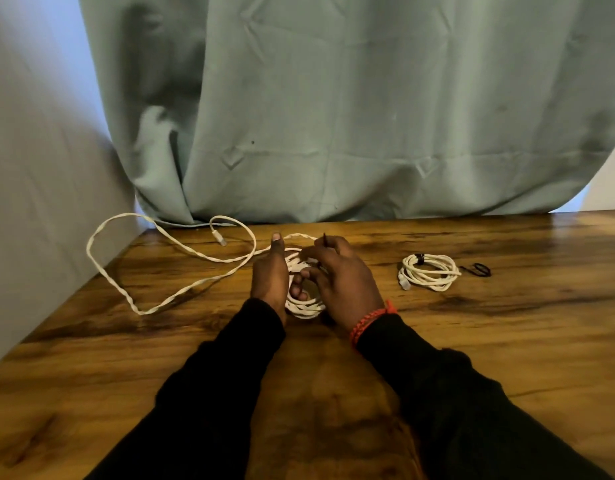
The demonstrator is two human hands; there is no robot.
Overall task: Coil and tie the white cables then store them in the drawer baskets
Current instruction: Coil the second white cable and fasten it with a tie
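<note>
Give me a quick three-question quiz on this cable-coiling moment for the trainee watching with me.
1. True or false: the tied white coil on the wooden table lies to the right of both hands.
2. Multiple choice: the loose cable tail trails off to which side of the coil in hand? A) left B) right C) toward the person
3. Short answer: what small dark item lies just right of the tied coil?

Key
1. True.
2. A. It loops left, past the table edge, while the left hand and right hand hold the coil.
3. A black tie, unused.
</note>
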